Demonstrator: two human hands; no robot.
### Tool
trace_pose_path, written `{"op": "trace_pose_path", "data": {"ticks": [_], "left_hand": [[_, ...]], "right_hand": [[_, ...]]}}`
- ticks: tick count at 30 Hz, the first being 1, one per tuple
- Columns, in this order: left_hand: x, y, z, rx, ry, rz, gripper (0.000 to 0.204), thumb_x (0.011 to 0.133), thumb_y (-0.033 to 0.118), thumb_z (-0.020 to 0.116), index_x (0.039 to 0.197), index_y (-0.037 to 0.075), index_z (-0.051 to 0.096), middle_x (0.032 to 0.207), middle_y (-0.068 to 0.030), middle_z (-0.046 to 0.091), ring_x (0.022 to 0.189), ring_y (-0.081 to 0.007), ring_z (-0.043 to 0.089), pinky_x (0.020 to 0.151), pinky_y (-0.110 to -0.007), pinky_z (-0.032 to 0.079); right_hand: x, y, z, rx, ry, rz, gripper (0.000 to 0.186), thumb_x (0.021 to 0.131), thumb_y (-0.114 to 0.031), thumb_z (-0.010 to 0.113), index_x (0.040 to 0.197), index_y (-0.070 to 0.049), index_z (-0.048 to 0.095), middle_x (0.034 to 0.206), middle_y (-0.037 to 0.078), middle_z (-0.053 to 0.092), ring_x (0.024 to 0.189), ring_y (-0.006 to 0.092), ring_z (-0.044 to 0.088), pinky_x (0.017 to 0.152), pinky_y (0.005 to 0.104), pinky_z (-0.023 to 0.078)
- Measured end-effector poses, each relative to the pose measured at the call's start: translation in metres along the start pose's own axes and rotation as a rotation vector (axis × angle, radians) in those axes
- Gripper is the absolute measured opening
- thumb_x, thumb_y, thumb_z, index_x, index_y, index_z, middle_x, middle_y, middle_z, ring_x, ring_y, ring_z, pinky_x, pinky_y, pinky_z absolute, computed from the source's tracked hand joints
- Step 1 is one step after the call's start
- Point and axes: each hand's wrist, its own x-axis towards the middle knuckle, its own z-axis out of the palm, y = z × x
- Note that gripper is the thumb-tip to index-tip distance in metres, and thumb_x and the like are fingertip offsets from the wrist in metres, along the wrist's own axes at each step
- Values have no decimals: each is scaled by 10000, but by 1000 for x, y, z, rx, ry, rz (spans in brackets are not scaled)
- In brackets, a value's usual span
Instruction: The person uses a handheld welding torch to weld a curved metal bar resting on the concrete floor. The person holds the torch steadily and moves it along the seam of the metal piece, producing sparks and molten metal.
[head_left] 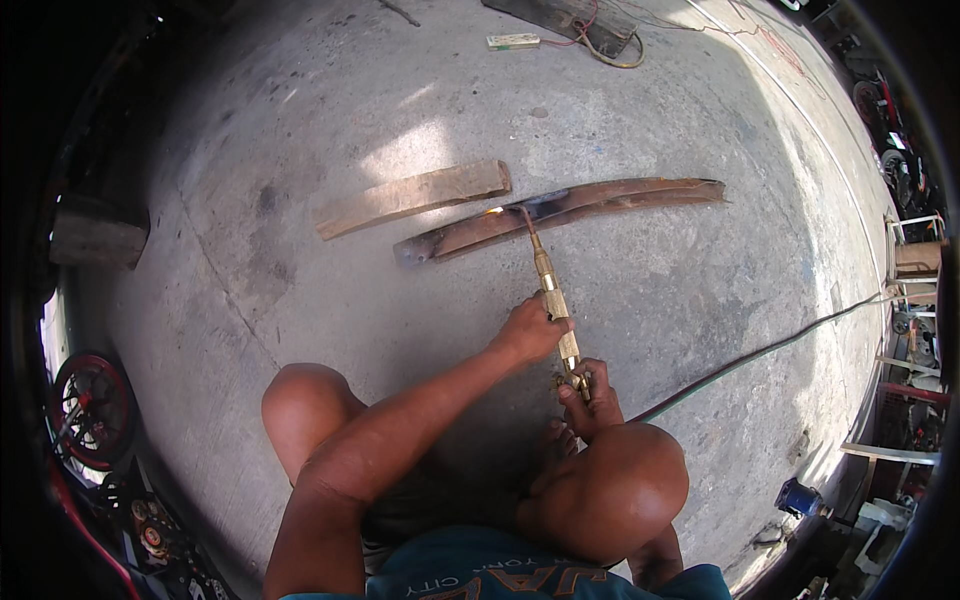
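A slender brass gas torch with a ribbed body (545, 272) is held above the grey concrete floor (700, 320), its long axis running from near right to far left, mostly away from the person. Its thin tip bends left at the far end, just by a small orange glow (494, 211) on a long, rust-brown metal channel bar (630, 194). That bar lies on the floor with its long axis left to right, the right end slightly farther away; a bluish-dark patch marks its middle.

The person's left grip (533, 330) is closed around the torch's middle. The right grip (596, 393) is wrapped about its near end, beside the brass valve knobs.

A pale brown rectangular wooden beam (412, 200) lies just beyond the bar's left half, nearly parallel. A dark green hose (760, 355) stretches across the floor toward the far right.
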Motion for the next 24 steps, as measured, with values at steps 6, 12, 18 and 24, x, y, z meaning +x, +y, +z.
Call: {"op": "trace_pose_path", "data": {"ticks": [6,12,18,24], "left_hand": [[5,-9,2,-10,23,20,491,902,299,732,1232,-40,606,1189,-281,678,1159,-432,646,1007,-477,500],[2,-6,2,-22,27,18,475,904,285,729,1228,-40,607,1174,-279,683,1151,-425,652,1000,-476,504],[-2,1,-2,-20,0,-3,484,930,277,725,1256,-60,602,1146,-260,697,1088,-351,682,955,-439,524],[-1,0,-1,-29,1,-25,460,920,276,729,1223,-50,609,1106,-248,698,1012,-352,677,884,-442,528]], "right_hand": [[1,1,0,0,-9,-6,347,1016,-150,647,1240,-173,384,797,37,623,562,86,516,505,283,428],[-1,-5,1,-4,-4,11,343,1016,-148,646,1240,-174,387,796,32,619,570,85,516,512,281,428],[-1,-4,1,9,-8,5,342,1016,-149,645,1239,-174,387,802,30,618,573,86,520,515,283,430],[-1,-2,1,-16,-3,-18,341,1015,-157,647,1237,-171,389,803,31,617,580,89,529,521,287,438]]}}
